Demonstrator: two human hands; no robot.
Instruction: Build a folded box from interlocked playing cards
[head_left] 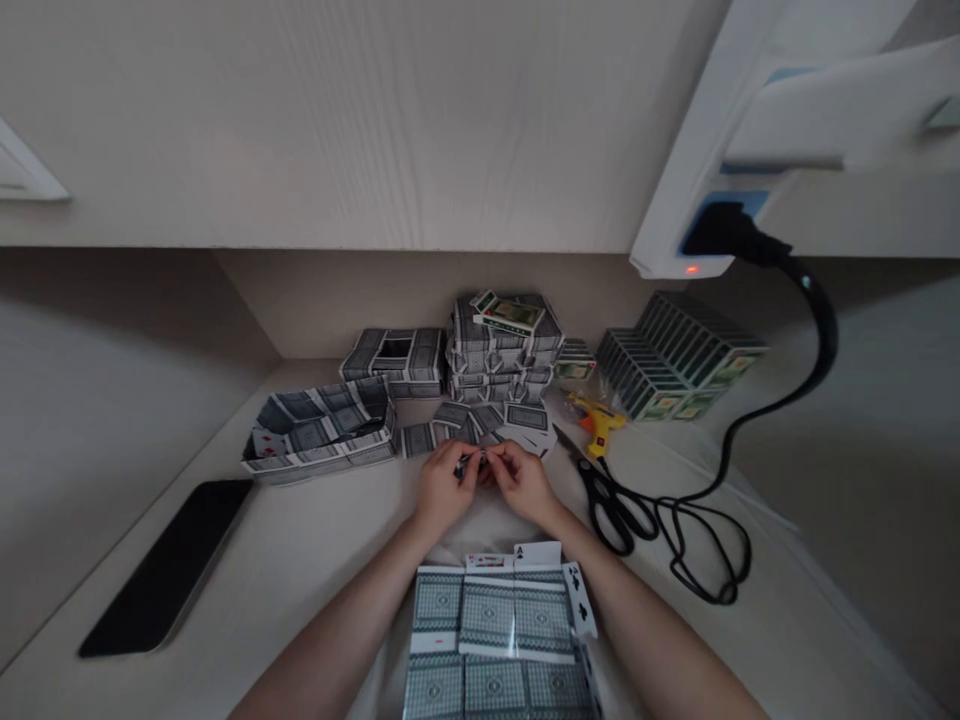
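Remotely, I am seeing the left hand [444, 488] and right hand [523, 484] both pinching 1 mostly hidden card [461, 466] in a fingertip grip over the surface [330, 530], between the loose cards [525, 416] and the card-covered block [490, 622].

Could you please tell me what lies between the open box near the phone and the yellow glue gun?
In the head view, loose playing cards lie between the open box and glue gun, plus the scissors' blades.
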